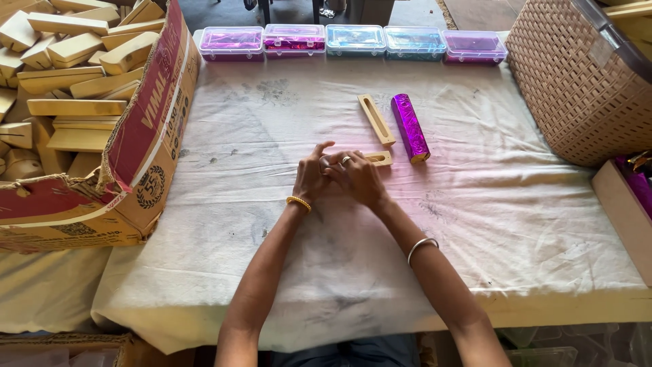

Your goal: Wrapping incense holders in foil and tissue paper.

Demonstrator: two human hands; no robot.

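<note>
From the head camera I see a stained white cloth point(475, 204) over the table, with five clear lidded boxes point(353, 39) of coloured foil at twelve o'clock. A torn carton point(146, 129) of wooden blocks point(75, 51) sits at nine, a woven basket point(577, 81) at two. At centre, my left hand point(314, 178) and right hand point(358, 178) meet, fingers closed together on a wooden piece point(380, 159); another wooden slotted piece point(376, 119) and a purple foil-wrapped block point(410, 127) lie just beyond.
</note>
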